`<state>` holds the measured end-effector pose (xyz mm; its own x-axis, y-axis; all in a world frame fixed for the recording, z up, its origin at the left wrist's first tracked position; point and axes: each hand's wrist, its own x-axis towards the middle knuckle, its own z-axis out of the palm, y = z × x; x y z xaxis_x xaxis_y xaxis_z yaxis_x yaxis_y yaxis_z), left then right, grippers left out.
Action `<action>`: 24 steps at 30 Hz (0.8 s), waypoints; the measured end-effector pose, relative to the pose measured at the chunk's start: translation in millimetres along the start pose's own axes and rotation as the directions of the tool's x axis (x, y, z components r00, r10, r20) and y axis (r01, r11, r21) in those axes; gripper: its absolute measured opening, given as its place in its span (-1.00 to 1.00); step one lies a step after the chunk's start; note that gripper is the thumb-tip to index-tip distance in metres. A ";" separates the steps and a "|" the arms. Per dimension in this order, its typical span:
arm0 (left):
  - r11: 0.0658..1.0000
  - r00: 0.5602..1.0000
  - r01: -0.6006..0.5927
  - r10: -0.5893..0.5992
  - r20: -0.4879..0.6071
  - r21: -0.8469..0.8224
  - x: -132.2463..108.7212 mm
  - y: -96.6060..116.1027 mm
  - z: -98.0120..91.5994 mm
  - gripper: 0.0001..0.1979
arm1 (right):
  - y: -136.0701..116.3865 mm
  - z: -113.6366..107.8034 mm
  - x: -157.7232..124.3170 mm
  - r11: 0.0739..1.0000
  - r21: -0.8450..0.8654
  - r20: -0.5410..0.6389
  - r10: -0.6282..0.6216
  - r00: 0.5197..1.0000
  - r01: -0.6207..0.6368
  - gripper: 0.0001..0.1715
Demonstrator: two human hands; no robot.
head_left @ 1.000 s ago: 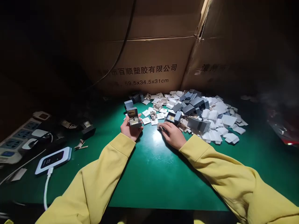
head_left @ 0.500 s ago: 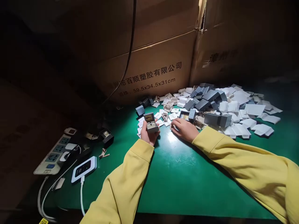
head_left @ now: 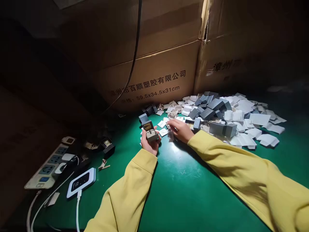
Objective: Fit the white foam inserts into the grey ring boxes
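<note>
My left hand [head_left: 150, 145] holds a small grey hinged box [head_left: 152, 136] with its lid standing up. Inside the lid is a dark gold-toned panel, and a light insert with small dark details fills the base. To its right, my right hand [head_left: 180, 130] has its fingers drawn together at a pale folded card piece [head_left: 171, 135], which looks blurred beneath the fingertips. White cards [head_left: 163, 132] lie on the green table between both hands. Just behind my right hand stands an open dark box [head_left: 197, 124]. My right thumb is partly hidden.
A heap of dark boxes [head_left: 207, 113] and white folded cards [head_left: 259, 119] spreads at the back right. Large cartons [head_left: 154, 64] stand behind, with a hanging black cable [head_left: 135, 51]. On the left lie a power strip [head_left: 48, 170], a white charging device [head_left: 81, 182] and another open dark box [head_left: 107, 147].
My right hand has moved left towards the box, and the pale card piece has shifted nearer me. My left hand still holds the open box. The camera view has shifted slightly.
</note>
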<state>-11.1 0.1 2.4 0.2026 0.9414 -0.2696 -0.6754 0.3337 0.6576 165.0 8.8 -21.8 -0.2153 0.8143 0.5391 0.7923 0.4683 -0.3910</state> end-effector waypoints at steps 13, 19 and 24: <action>0.989 0.994 0.088 -0.095 0.057 0.119 -0.8 -2.2 8.1 -0.51 | 10.5 21.0 44.5 0.919 -0.328 0.239 0.305 0.922 -0.219 -0.49; 0.992 0.995 0.083 -0.088 0.052 0.091 0.0 -2.4 8.9 -0.54 | 9.3 27.2 38.5 0.953 -0.212 0.051 0.233 0.971 -0.218 -0.74; 0.995 0.994 0.074 -0.079 0.075 0.064 2.5 -4.6 5.7 -0.53 | 12.3 30.3 38.1 0.990 0.026 -0.080 0.138 0.987 -0.136 -0.74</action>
<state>-3.4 1.2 2.7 0.3077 0.9133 -0.2669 -0.6116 0.4047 0.6798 149.2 55.9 -28.7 -0.0576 0.8409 0.5382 0.7994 0.3617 -0.4797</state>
